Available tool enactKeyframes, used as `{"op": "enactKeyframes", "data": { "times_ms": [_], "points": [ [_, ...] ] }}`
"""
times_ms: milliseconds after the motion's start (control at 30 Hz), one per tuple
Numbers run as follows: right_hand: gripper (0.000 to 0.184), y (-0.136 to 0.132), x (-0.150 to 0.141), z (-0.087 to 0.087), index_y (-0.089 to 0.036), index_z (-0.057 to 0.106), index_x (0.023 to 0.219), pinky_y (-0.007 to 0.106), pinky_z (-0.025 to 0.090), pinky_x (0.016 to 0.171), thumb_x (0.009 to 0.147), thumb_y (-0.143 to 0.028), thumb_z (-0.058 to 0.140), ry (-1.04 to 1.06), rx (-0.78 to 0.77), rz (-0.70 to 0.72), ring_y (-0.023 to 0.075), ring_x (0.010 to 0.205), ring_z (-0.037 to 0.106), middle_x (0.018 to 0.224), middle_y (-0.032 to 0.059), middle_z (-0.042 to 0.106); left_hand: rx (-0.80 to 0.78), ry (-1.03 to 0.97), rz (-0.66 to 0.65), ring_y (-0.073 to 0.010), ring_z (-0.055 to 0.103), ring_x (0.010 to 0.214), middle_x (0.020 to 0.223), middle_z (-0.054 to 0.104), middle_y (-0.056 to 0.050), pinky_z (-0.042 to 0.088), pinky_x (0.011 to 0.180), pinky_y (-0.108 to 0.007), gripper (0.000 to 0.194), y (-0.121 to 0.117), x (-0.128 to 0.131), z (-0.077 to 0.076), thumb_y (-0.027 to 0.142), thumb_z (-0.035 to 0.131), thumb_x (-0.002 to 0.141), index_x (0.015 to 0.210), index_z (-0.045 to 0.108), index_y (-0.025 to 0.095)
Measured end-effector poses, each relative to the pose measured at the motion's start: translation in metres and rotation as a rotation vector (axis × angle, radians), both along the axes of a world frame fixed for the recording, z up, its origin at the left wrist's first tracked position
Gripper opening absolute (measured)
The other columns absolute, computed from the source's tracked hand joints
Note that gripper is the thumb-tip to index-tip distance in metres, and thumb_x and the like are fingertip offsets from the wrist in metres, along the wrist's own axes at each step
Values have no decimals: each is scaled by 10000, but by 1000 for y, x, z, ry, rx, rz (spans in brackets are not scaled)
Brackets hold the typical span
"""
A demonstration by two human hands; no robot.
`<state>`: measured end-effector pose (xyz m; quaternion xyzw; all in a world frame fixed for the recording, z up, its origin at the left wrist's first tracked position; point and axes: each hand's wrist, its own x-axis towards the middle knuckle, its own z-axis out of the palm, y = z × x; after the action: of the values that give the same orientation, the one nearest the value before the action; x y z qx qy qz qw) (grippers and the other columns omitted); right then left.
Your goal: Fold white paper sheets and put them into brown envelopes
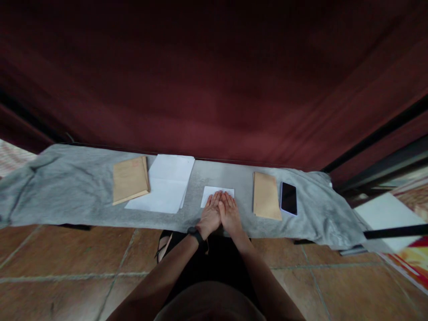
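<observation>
A small folded sheet of white paper [207,191] lies on the grey cloth in front of me. My left hand [211,215], with a dark band at the wrist, rests flat on its lower part, fingers stretched forward. Right beside it, my right hand [230,217] also presses flat on the paper, and the two hands touch. The paper's lower edge is hidden under them. To the left is a stack of larger white sheets [167,187] with a crease across the top one. Brown envelopes [129,180] overlap that stack's left edge.
More brown envelopes [266,196] lie to the right, next to a dark-screened phone [289,198]. Grey cloth [76,187] covers the long narrow surface. A dark red curtain or panel [214,98] rises behind it. Brown floor tiles [83,254] show below.
</observation>
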<state>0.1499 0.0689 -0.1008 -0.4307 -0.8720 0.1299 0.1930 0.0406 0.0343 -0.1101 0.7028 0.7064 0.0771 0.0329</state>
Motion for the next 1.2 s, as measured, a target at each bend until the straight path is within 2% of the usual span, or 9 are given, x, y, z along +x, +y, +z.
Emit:
{"op": "enactKeyframes", "data": {
  "times_ms": [333,567,833,1067,1200],
  "points": [
    [508,10,-1,-12,-111,431,1511,454,249,1209,1063,-314,303,-148,26,-38,240,1475,354,1568,144,422,11,30,60,-221,187,1538,1637,290,-135,177,1257,-433,588,5,-22,0,192,262,984,1555,309,61],
    [557,13,-1,-16,-63,392,1524,488,254,1202,1061,-363,317,-126,79,-164,278,1465,365,1565,193,405,49,19,189,-235,231,1528,1619,318,-151,174,1256,-425,595,2,-35,1,327,270,1021,1546,329,53],
    [568,12,5,-23,-59,396,1522,516,258,1182,1057,-370,299,-89,133,-233,306,1435,397,1546,199,439,109,-1,278,-247,272,1515,1609,337,-152,200,1246,-450,635,-6,-44,-3,350,294,1013,1586,238,83],
    [561,11,10,-21,-60,391,1525,503,264,1175,1055,-355,306,-97,134,-245,307,1423,401,1557,188,427,120,36,338,-268,271,1514,1598,353,-174,227,1234,-460,620,-11,-46,-5,351,276,1014,1547,329,40],
    [552,10,13,-20,-67,393,1525,512,265,1173,1056,-350,321,-96,146,-249,310,1423,399,1554,183,432,140,45,356,-263,287,1509,1590,376,-160,238,1229,-458,613,-13,-47,-6,355,280,1017,1555,323,65]
  ]
}}
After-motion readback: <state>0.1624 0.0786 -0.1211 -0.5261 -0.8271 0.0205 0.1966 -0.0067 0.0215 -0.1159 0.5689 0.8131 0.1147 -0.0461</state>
